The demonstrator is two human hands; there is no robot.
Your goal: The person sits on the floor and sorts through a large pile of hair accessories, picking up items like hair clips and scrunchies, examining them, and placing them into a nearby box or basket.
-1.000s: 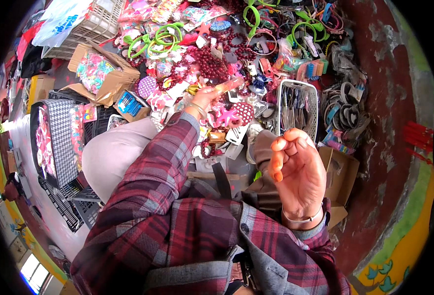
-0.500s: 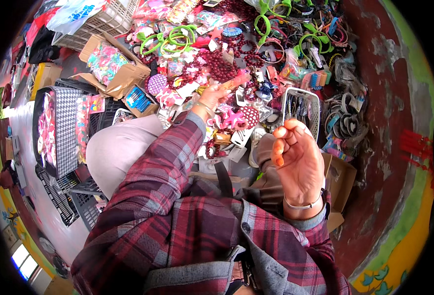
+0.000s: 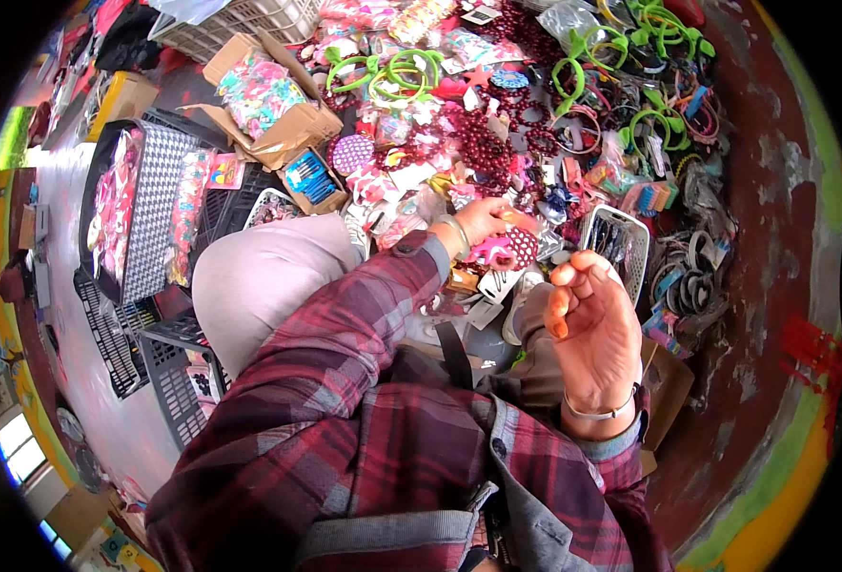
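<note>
My left hand [image 3: 483, 220] reaches over the heap, its fingers closed on a small orange piece [image 3: 524, 221] whose kind I cannot make out. Close to that hand lie a pink star-shaped trinket [image 3: 490, 252] and a dark-red polka-dot round piece [image 3: 524, 246]. Dark-red bead strings [image 3: 483, 143] spread just beyond. My right hand [image 3: 597, 329] is raised palm up, fingers loosely curled and apart, with nothing visible in it. Behind its fingertips stands a white basket [image 3: 642, 250] of dark packaged items.
Green headbands [image 3: 411, 76] lie on the heap's far side. At left are an open cardboard box [image 3: 297, 129] of colourful packets, a small box of blue packs [image 3: 314, 178], a houndstooth bin [image 3: 159, 214] and a black crate [image 3: 168, 372]. A dark-red painted strip [image 3: 754, 286] runs along the right.
The view has shifted, so the heap sits farther right. My left hand has drawn nearer to me with the orange piece. My right hand stays raised in much the same pose.
</note>
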